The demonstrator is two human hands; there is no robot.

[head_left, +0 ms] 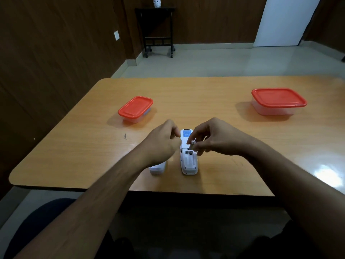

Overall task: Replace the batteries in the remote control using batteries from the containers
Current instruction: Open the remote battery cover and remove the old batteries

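Right hand (211, 139) grip: fingertips pinched closed on one battery (192, 144), held tilted.
Left hand (164, 141) grip: fingers curled in; whether it holds something, I cannot tell.
Remote control (188, 156): face down on the counter (74, 146), directly under the right grip, compartment open.
Progress: cover (157, 168) seems already off, lying below the left grip; both containers (136, 108) are far beyond the grips, lids on.
Left to do: probably swapping batteries, closing the cover.
Unclear: whether the battery is old or new.

Remote (188, 156) label (186, 134) (blue) illegible
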